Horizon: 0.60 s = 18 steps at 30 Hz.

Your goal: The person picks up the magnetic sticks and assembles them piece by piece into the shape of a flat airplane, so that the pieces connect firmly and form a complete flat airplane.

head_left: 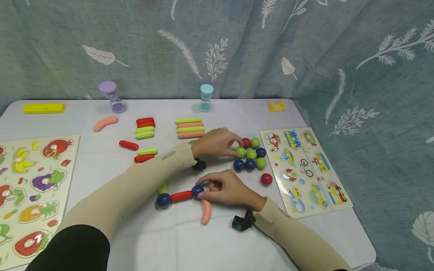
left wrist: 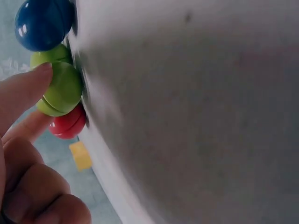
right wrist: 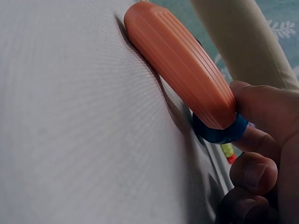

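Observation:
My left hand [head_left: 217,143] reaches across to a cluster of coloured balls. Its thumb and index finger pinch a green ball [left wrist: 65,88] at the cluster's left side, with a red ball [left wrist: 69,124] and a blue ball [left wrist: 44,23] beside it. Nearer to me, my right hand [head_left: 232,189] pinches a blue ball [head_left: 197,191] between thumb and index finger. A curved orange stick [right wrist: 182,65] joins that ball and points toward me. From the same ball a red stick [head_left: 181,196] runs left to another blue ball [head_left: 163,200], where a green stick [head_left: 162,187] lies partly under the left sleeve.
Red, green and orange sticks [head_left: 190,128] lie in groups further back. Puzzle boards flank the work: fruit [head_left: 72,165] left, vehicles [head_left: 291,210] right. Two sand timers [head_left: 205,98], a yellow box [head_left: 44,108] and a yellow piece [head_left: 276,107] line the far edge. A loose red ball [head_left: 266,179] sits near the cluster.

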Tool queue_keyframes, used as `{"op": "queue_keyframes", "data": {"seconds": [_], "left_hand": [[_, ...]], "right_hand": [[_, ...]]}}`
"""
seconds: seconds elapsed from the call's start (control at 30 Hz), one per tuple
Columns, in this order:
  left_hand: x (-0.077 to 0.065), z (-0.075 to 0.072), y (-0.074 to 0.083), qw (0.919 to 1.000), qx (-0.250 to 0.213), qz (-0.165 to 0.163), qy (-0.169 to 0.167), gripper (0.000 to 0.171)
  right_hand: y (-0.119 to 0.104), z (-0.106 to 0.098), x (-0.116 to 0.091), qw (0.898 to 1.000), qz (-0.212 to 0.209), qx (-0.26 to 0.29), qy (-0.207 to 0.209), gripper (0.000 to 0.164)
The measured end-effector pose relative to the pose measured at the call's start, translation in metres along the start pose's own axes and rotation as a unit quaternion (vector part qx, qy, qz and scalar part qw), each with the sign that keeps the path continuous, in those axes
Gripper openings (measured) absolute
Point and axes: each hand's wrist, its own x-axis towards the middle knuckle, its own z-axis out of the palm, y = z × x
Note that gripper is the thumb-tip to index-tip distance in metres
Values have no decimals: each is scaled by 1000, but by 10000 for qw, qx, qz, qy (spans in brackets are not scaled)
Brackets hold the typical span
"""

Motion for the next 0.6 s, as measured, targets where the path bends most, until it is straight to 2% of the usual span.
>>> {"op": "queue_keyframes", "data": {"seconds": [0.2, 0.37, 0.5, 0.6], "left_hand": [[-9, -1, -4, 9988, 266, -357, 206, 28], [-22, -8, -10, 9964, 254, -728, 349, 28], [-38, -21, -14, 9921, 62, -1083, 625, 27], [-59, -31, -14, 9868, -212, -1280, 966, 26]], "right_hand": [[-4, -3, 1, 9999, 78, -82, -23, 27], [-4, -4, 2, 9999, 133, -12, -20, 27], [-4, -3, 2, 9997, 227, 91, -34, 27], [-5, -1, 1, 9993, 349, 122, -95, 27]]}}
